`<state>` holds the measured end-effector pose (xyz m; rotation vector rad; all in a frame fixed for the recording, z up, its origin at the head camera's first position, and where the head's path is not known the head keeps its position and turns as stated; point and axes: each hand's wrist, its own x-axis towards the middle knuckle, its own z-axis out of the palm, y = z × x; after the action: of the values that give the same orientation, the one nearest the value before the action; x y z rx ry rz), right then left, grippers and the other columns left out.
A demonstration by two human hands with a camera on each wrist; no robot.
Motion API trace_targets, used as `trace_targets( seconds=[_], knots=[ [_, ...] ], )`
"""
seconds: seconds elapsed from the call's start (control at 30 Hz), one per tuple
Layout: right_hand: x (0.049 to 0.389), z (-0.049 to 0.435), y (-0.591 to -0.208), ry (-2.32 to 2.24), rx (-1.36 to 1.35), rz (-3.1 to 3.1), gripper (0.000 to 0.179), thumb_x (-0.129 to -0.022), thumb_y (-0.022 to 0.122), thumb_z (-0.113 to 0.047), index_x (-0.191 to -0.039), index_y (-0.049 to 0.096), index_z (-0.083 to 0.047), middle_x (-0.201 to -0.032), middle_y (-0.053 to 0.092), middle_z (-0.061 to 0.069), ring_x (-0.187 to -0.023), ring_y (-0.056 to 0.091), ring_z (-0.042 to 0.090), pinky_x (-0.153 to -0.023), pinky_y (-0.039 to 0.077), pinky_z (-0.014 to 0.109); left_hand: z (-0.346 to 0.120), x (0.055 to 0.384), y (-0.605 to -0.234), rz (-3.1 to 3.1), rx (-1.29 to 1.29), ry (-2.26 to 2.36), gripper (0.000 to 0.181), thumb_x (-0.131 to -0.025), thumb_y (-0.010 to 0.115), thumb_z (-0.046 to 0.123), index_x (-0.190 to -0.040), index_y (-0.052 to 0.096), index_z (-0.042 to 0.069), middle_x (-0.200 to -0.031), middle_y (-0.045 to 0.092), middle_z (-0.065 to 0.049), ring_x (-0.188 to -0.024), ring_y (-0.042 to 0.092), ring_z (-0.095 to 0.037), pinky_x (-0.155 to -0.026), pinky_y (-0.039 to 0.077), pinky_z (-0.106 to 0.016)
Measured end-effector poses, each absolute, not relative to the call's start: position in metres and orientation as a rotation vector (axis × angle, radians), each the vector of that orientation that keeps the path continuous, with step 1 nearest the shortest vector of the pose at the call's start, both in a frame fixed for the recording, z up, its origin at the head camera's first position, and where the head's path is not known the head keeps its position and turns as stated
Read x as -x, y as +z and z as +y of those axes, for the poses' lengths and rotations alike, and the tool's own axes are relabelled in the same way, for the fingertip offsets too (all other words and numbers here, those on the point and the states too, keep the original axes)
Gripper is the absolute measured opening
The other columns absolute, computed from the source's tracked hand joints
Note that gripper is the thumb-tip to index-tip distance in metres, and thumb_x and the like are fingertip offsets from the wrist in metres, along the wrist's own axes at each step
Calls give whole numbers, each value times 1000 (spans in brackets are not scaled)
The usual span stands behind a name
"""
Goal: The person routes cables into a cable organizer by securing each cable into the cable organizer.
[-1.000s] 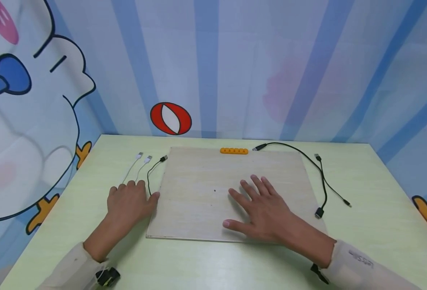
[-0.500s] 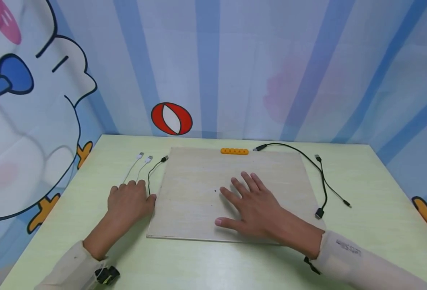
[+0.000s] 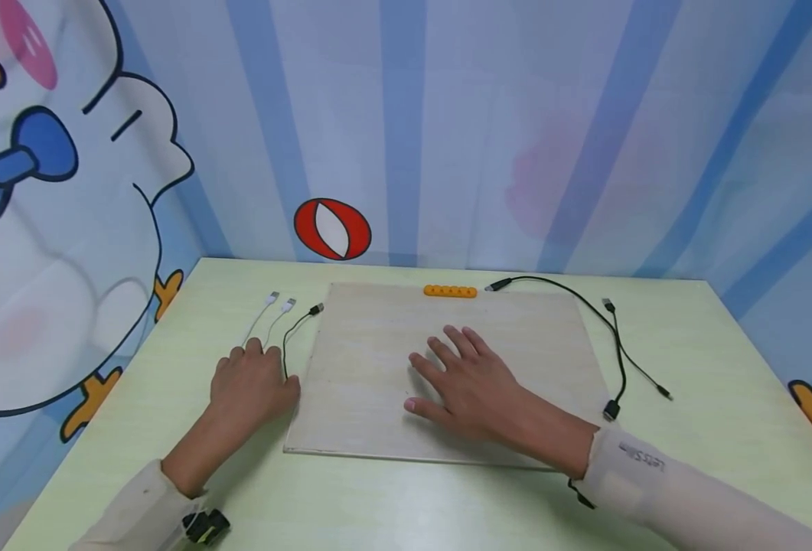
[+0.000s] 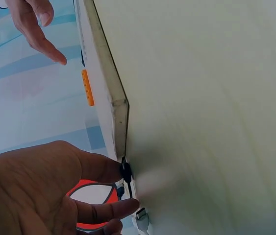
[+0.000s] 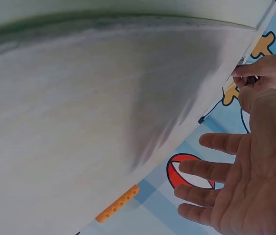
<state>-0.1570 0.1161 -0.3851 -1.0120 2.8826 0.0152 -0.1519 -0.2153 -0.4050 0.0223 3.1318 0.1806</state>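
My left hand is low at the left edge of the wooden board, beside a thin black USB cable. In the left wrist view, the thumb is at the cable's black connector, with the index finger apart from it. Two white USB cables, one nearer and one farther left, run under the left fingers, their lower ends hidden. Over the board, my right hand has its fingers spread and holds nothing; its palm shows bare in the right wrist view.
An orange cable holder with several notches sits at the board's far edge. To the right, a thick black cable crosses a thinner black one, partly over the board. A printed curtain stands behind the table.
My right hand has slid left over the board, fingers still spread. The left hand has stayed at the cables. The head view has shifted slightly.
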Motion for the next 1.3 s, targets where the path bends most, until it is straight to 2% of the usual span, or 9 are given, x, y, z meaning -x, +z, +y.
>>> trace_targets(
  seconds=[0.1,0.23,0.43,0.67,0.9,1.3],
  knots=[
    [160,115,-385,33,1028,2892,71,-115,51,-62,-170,52,-17,-175,51,19,-169,35,49,-139,26,66,-214,152,-406,3129,-31,191,32,-98,71,24,-99,70,-7,-95,62,-24,-88,63,-42,-78,53,-56],
    [164,112,-387,44,1030,2901,69,-115,51,-61,-169,53,-17,-174,52,19,-168,38,49,-138,28,65,-214,152,-405,3099,-36,274,25,-98,68,20,-94,69,-5,-90,62,-21,-78,61,-36,-68,53,-51],
    [172,106,-390,58,1000,2875,70,-116,51,-61,-170,51,-17,-175,50,19,-169,36,49,-139,26,65,-214,151,-403,3042,0,365,20,-99,64,17,-91,67,-1,-88,61,-17,-71,56,-28,-58,46,-42],
    [179,97,-390,71,1012,2895,69,-116,52,-59,-170,50,-17,-174,52,19,-167,38,49,-139,28,65,-214,149,-401,3034,-3,401,22,-96,62,11,-75,57,8,-75,54,-9,-62,48,-22,-51,39,-37],
    [187,86,-390,56,1028,2905,69,-116,52,-58,-175,42,-23,-173,52,20,-166,39,50,-138,30,64,-215,148,-401,3029,-1,409,25,-95,61,10,-73,51,12,-69,46,-4,-60,44,-20,-51,35,-35],
    [200,65,-388,123,1028,2899,67,-116,54,-58,-175,43,-27,-172,53,18,-166,41,48,-138,31,62,-213,146,-400,3015,9,395,30,-93,59,8,-68,45,15,-65,38,0,-59,37,-18,-50,31,-34]
  ],
)
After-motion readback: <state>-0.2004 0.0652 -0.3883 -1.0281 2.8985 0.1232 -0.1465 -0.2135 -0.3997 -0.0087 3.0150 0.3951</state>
